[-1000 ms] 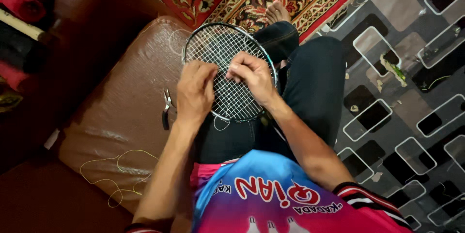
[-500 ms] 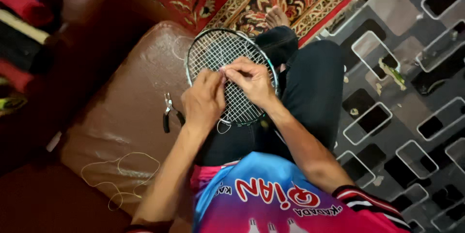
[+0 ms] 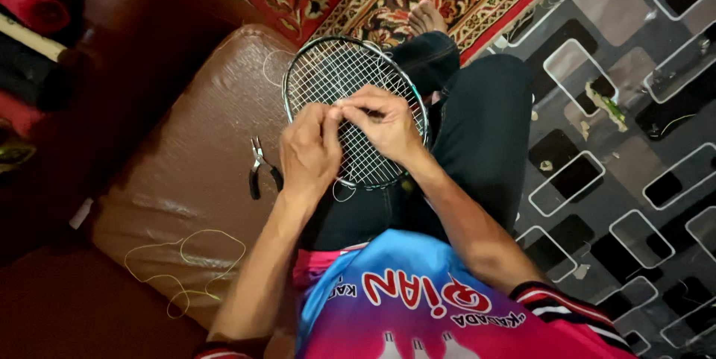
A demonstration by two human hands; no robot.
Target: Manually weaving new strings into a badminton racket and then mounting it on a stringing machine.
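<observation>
Hands have shifted up-frame: our left hand (image 3: 309, 152) and right hand (image 3: 384, 124) now pinch string (image 3: 344, 104) mid-racket (image 3: 328, 68); weaving advances.

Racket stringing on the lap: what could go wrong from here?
1. Both hands, left hand and right hand, pinch string at the middle of the racket bed; a slip could lose tension or cut a fingertip.
2. The pliers lie loose on the brown cushion beside the thigh; a shift could knock them off.
3. The loose yellow string could tangle.
</observation>
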